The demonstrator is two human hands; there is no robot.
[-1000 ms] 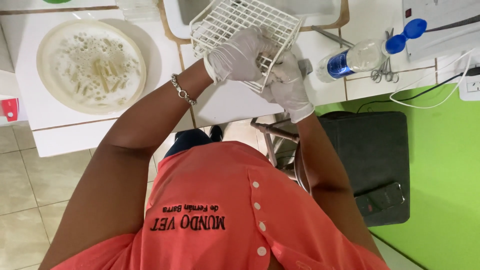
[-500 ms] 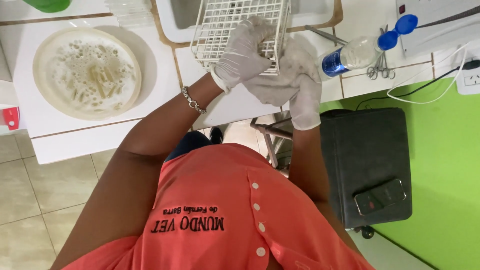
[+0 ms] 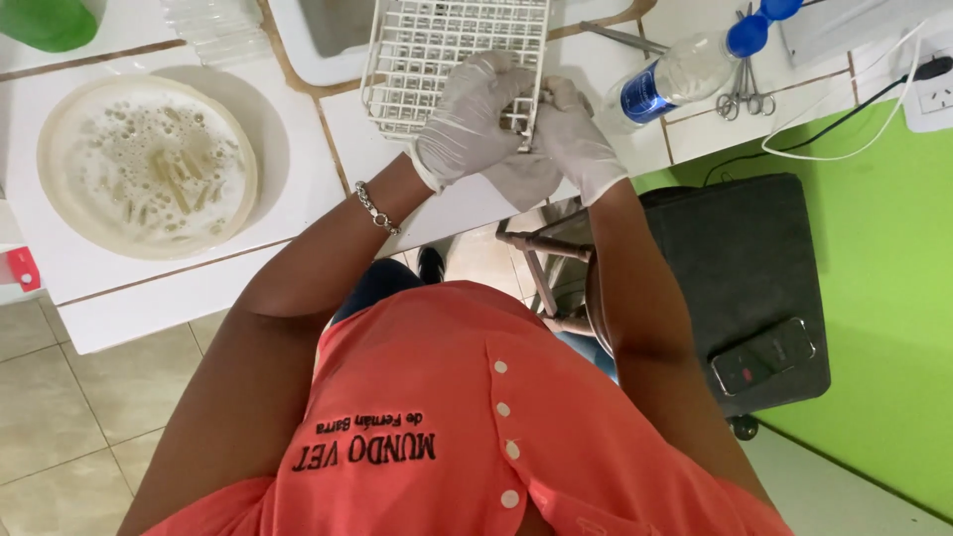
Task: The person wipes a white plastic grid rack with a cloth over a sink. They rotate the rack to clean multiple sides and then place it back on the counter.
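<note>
A white wire test-tube rack (image 3: 447, 45) rests on the white counter, its far part over the sink (image 3: 313, 45). My left hand (image 3: 469, 121), in a pale glove, grips the rack's near right corner from above. My right hand (image 3: 574, 139), also gloved, is closed on the same corner from the right, fingers touching the wire edge. The two hands meet at that corner and hide it. A bracelet (image 3: 375, 208) sits on my left wrist.
A round basin (image 3: 60, 129) of foamy water with tubes in it sits at left. A clear bottle with a blue cap (image 3: 685, 69), metal scissors (image 3: 740, 94) and a white cable (image 3: 844, 129) lie at right. Below stands a black case (image 3: 735, 248) bearing a phone (image 3: 764, 352).
The rack was tilted up in my hands; it now lies flatter on the counter. Both hands have stayed at its near corner.
</note>
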